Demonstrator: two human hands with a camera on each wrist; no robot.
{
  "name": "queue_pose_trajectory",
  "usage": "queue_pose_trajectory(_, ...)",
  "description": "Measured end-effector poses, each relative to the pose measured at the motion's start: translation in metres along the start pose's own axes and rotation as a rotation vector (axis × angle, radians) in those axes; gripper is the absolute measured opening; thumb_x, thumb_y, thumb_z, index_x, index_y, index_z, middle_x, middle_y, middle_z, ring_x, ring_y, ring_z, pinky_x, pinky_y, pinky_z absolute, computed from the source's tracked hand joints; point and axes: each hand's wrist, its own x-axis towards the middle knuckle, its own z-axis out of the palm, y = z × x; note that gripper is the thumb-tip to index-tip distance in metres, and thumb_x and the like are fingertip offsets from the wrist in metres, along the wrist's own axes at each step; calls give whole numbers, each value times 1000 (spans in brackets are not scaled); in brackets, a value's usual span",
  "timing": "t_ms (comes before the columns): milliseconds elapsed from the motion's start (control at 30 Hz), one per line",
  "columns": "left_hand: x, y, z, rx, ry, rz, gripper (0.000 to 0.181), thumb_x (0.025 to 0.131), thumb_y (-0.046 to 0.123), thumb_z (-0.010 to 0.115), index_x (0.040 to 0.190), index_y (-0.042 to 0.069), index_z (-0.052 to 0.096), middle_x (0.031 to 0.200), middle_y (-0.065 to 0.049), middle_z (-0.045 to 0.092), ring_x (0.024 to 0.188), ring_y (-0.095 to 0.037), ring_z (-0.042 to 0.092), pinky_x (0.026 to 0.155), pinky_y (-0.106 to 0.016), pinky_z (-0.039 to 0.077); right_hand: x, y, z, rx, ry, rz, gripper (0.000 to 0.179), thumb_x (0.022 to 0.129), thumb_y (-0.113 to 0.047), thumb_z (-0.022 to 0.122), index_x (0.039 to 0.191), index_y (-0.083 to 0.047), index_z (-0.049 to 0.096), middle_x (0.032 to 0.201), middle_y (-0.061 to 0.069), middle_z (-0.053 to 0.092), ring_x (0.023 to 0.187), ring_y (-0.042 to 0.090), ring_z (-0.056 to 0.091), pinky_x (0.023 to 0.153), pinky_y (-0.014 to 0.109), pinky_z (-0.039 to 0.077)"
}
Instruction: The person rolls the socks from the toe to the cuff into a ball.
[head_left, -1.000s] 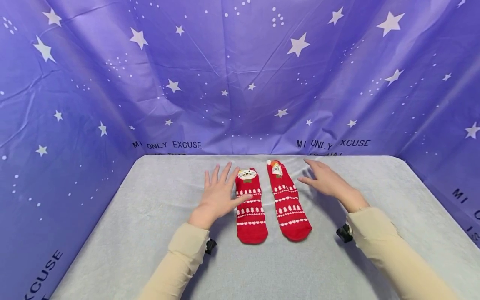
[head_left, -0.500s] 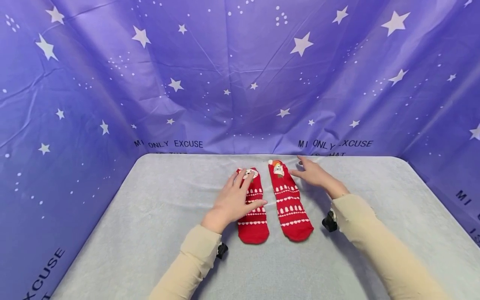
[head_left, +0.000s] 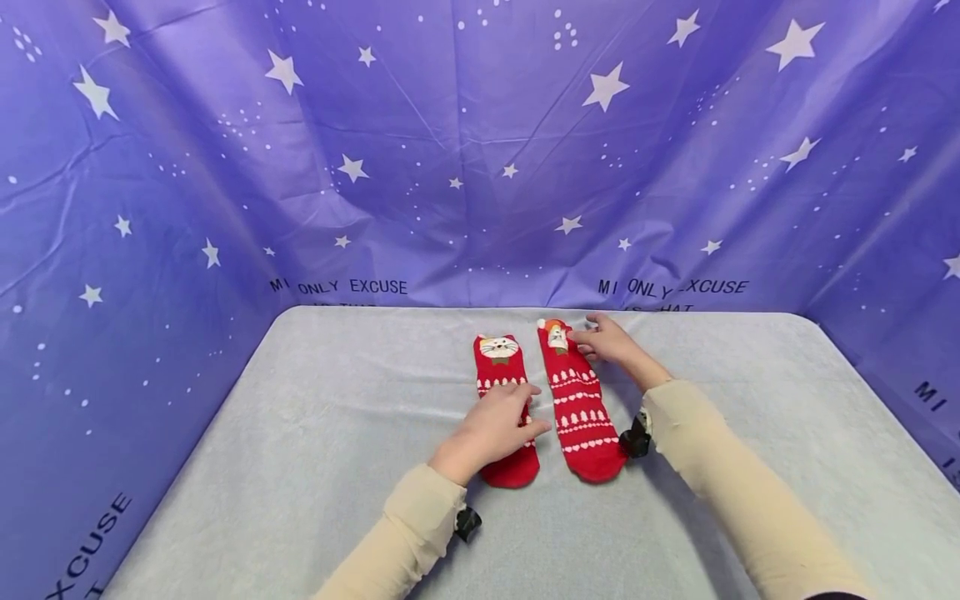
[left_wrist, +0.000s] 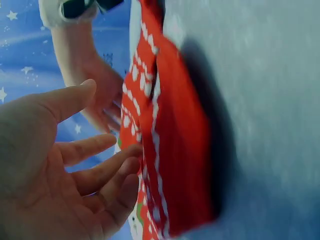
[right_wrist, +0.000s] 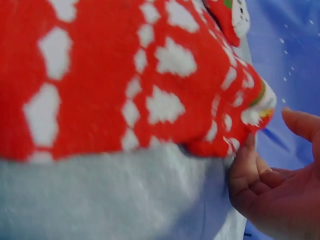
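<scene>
Nearest, the left hand (head_left: 491,427) hangs over the lower half of the left sock (head_left: 491,371), its fingers loosely bent with the thumb set wide of them and nothing held (whether a fingertip touches the knit I cannot tell). Just beside it the right sock (head_left: 579,404) lies slightly slanted on the grey tabletop (head_left: 337,433), and at its far, cat-faced end the right hand (head_left: 603,340) reaches in from the side, fingers part-bent at the edge, thumb well apart from them; beyond hangs a purple star-printed curtain (head_left: 465,142).
</scene>
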Motion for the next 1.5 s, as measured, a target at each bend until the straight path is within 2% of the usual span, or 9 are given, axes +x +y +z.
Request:
queue_pose_trajectory(200, 1, 12, 10, -104, -65, 20, 47, 91, 38, 70, 129, 13, 60, 116, 0, 71, 109, -13, 65, 96, -28, 52, 0, -1, 11, -69, 39, 7, 67, 100, -16, 53, 150, 15, 22, 141, 37, 45, 122, 41, 54, 102, 45, 49)
queue_pose_trajectory(333, 0, 18, 12, -133, -99, 24, 44, 91, 39, 70, 127, 15, 62, 114, 1, 70, 105, -11, 63, 93, -26, 52, -1, -2, 12, -57, 50, -21, 56, 97, -8, 50, 145, 16, 34, 137, 33, 50, 107, 28, 56, 91, 33, 49)
queue_pose_trajectory(500, 0, 19, 14, -224, -93, -16, 50, 93, 39, 68, 135, 14, 55, 124, -3, 69, 115, -16, 63, 98, -30, 52, -7, -9, 8, 280, -44, -21, 54, 96, -1, 43, 146, 15, 33, 115, 15, 60, 82, 2, 55, 76, 17, 50)
queue_pose_trajectory(600, 1, 17, 15, -307, -75, -37, 50, 94, 36, 67, 136, 14, 53, 124, -5, 67, 113, -16, 63, 96, -30, 52, -15, -15, 6, 482, -112, -16, 49, 98, -1, 40, 145, 11, 36, 105, 0, 59, 82, 2, 61, 76, 19, 54)
queue_pose_trajectory(867, 5, 13, 20, -672, -65, -58, 37, 95, 28, 64, 130, 15, 62, 128, -5, 65, 117, -18, 64, 97, -31, 53, -29, -34, 0, 669, -136, -50, 22, 100, 0, 40, 112, -13, 53, 87, -9, 67, 81, 7, 64, 74, 23, 54)
queue_pose_trajectory(1000, 4, 16, 16, -862, -11, -82, 31, 96, 23, 64, 124, 10, 65, 104, -3, 69, 91, -11, 66, 77, -24, 53, -33, -42, -2, 734, -137, -31, 17, 101, -6, 45, 112, -17, 53, 90, -9, 67, 84, 7, 64, 76, 24, 55)
queue_pose_trajectory(1200, -7, 13, 6, -946, 85, -88, 29, 93, 12, 66, 120, 6, 58, 89, -2, 54, 53, -7, 42, 52, -18, 39, -33, -50, -1, 763, -102, -22, 17, 102, -21, 54, 90, -23, 66, 86, -9, 69, 82, 8, 64, 75, 25, 55)
queue_pose_trajectory(1367, -19, 1, 0, -977, 82, -72, 37, 92, 3, 64, 128, 4, 54, 117, -14, 54, 63, -4, 57, 56, -18, 49, -28, -54, 8, 718, -69, -44, 14, 102, -21, 55, 92, -21, 64, 81, -9, 69, 76, 6, 66, 69, 23, 56)
queue_pose_trajectory(1500, -28, -15, -3, -967, 53, -76, 43, 92, 1, 64, 133, 4, 52, 123, -19, 53, 72, -5, 63, 61, -21, 55, -20, -58, 19, 633, -29, -49, 6, 101, -21, 56, 102, -15, 57, 81, -10, 67, 75, 5, 65, 68, 22, 57)
